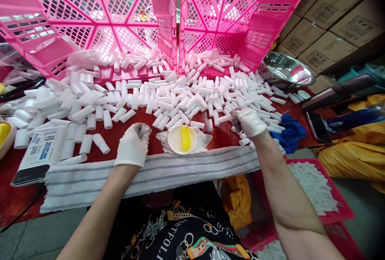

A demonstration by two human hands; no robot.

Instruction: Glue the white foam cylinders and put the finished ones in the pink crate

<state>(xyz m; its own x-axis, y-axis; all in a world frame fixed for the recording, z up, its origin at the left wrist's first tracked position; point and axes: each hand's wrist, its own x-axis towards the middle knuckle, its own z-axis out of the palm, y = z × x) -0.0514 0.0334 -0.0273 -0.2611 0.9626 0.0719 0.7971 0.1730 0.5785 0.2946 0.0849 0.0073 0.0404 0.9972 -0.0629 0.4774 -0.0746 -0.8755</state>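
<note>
My left hand (pixel 132 144), in a white glove, is at the table's front with its fingers curled closed. Whatever may be inside them is hidden. My right hand (pixel 249 122), gloved too, bends its fingers together at the right edge of a heap of short white tubes (pixel 168 99). I cannot make out whether a tube is in its grip. Between the hands stands a small white dish (pixel 173 146) on a crumpled whitish sheet (pixel 207 140). A yellow block (pixel 185 139) lies in the dish, with a thin stick at its upper end.
Two pink mesh crates (pixel 126 23) tip toward me behind the tubes. A striped towel (pixel 90 185) lines the front edge. A boxed item (pixel 42 149) and a phone lie left; a metal bowl (pixel 285 69), blue cloth (pixel 290 131) and stacked cartons (pixel 337 7) are right.
</note>
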